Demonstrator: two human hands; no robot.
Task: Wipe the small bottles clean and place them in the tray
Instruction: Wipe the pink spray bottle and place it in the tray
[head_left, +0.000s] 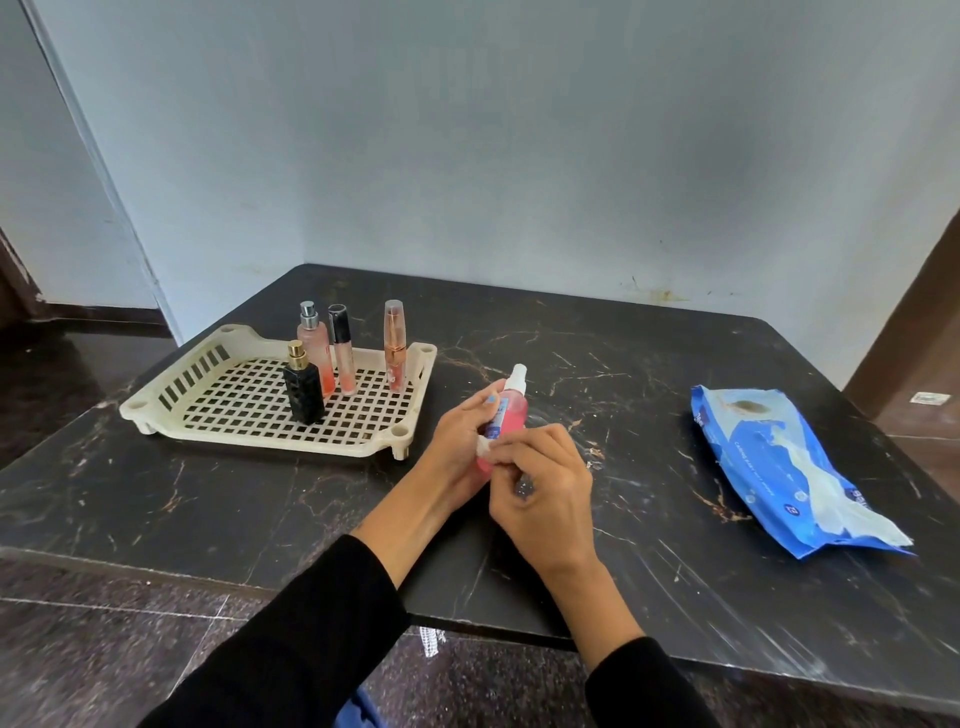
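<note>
Nearest us, our left hand grips the pink spray bottle above the surface. Our right hand pinches a wipe against its lower body. The bottle's long axis runs near upright, nozzle pointing up and away. The tray lies to the left, nearer the left hand, holding four upright bottles.

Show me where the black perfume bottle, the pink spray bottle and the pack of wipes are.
black perfume bottle (304, 392), head view, on its dark body
pink spray bottle (514, 410), head view, on its pink body above the fingers
pack of wipes (769, 457), head view, on its blue wrapper
</note>
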